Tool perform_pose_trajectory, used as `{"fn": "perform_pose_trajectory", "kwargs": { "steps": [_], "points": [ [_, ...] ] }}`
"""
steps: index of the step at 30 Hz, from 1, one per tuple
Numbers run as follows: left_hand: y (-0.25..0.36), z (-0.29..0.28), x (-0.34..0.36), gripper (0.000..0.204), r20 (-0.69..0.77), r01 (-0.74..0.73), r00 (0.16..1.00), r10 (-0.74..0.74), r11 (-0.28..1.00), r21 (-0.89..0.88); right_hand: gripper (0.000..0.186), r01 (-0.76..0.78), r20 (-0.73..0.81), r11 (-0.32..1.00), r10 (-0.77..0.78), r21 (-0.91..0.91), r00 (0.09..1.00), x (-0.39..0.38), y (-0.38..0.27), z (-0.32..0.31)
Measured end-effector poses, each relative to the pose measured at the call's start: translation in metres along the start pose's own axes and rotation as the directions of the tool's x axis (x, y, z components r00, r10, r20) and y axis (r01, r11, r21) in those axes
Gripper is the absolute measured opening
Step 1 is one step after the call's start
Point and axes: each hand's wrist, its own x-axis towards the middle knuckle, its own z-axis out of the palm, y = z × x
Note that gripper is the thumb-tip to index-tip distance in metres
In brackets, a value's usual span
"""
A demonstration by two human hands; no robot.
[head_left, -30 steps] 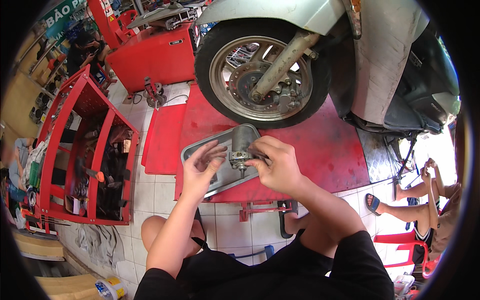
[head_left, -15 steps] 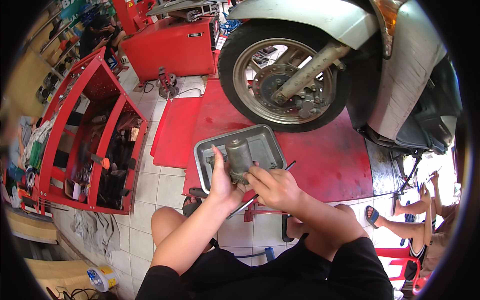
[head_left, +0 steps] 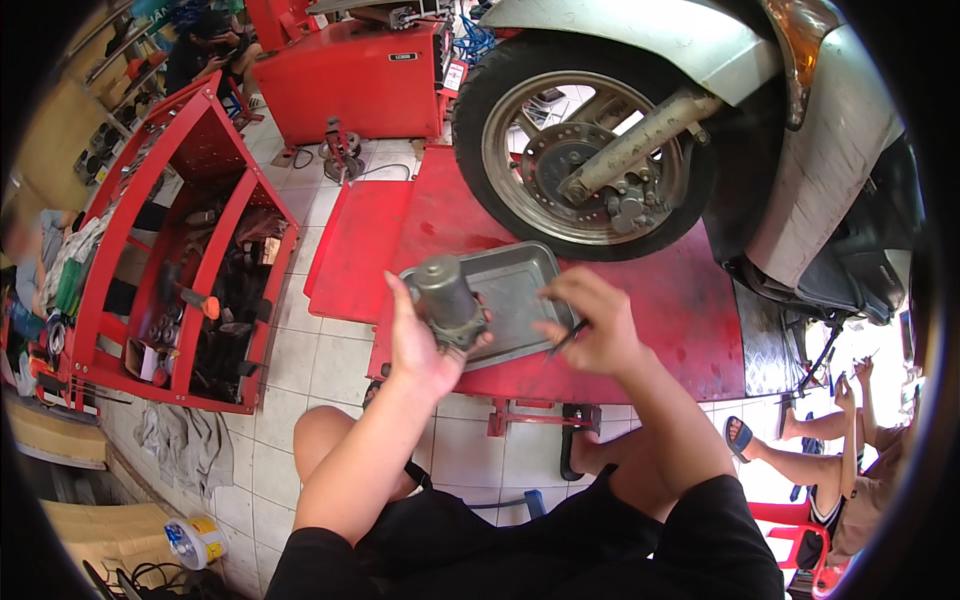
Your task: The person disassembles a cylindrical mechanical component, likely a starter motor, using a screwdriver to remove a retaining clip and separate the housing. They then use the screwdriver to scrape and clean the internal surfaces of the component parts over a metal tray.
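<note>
Red platform (head_left: 680,325) below, left fingers (head_left: 398,300) clasp a metal cylinder (head_left: 442,288); right fingers (head_left: 580,287) parted, hold on dark rod (head_left: 568,339) unclear.

Dressed in a plain black top (head_left: 530,577) with loose short sleeves (head_left: 705,530) and black shorts (head_left: 610,510), alike in shade and hard to tell apart where they meet. Shod in dark footwear (head_left: 570,462), partly hidden. Bare at the knees (head_left: 320,440), along both forearms (head_left: 365,465) from the sleeves down, and over left hand (head_left: 422,350) and right hand (head_left: 603,325) alike.

The tray (head_left: 522,290) lies on the platform (head_left: 640,320), before the wheel (head_left: 548,163) (the tool cart (head_left: 222,255) stands off left).
</note>
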Motion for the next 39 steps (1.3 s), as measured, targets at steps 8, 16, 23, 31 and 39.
{"fn": "perform_pose_trajectory", "kwargs": {
  "steps": [8, 16, 23, 31, 39],
  "points": [
    [0.021, 0.0, -0.003, 0.085, 0.018, -0.14, 0.99, 0.14, 0.99, 0.012, 0.03, -0.425, 0.452, 0.784, 0.612, -0.453, 0.648, -0.027, 0.072, 0.015],
    [0.016, 0.0, -0.007, 0.08, 0.374, -0.175, 0.917, 0.14, 0.983, 0.062, 0.025, -0.291, 0.502, 0.713, 0.671, -0.638, 0.545, -0.026, 0.088, 0.037],
    [0.005, -0.005, -0.008, 0.085, 0.372, -0.098, 0.927, 0.056, 0.99, 0.097, 0.02, -0.213, 0.508, 0.694, 0.669, -0.687, 0.543, -0.031, 0.106, 0.053],
    [0.003, -0.006, -0.005, 0.085, 0.462, -0.157, 0.882, 0.089, 0.981, 0.112, 0.02, -0.181, 0.517, 0.693, 0.663, -0.698, 0.541, -0.032, 0.115, 0.063],
    [0.001, -0.003, -0.005, 0.078, 0.626, -0.441, 0.74, 0.246, 0.88, 0.175, 0.016, -0.164, 0.486, 0.669, 0.666, -0.725, 0.566, -0.034, 0.114, 0.065]
  ]
}}
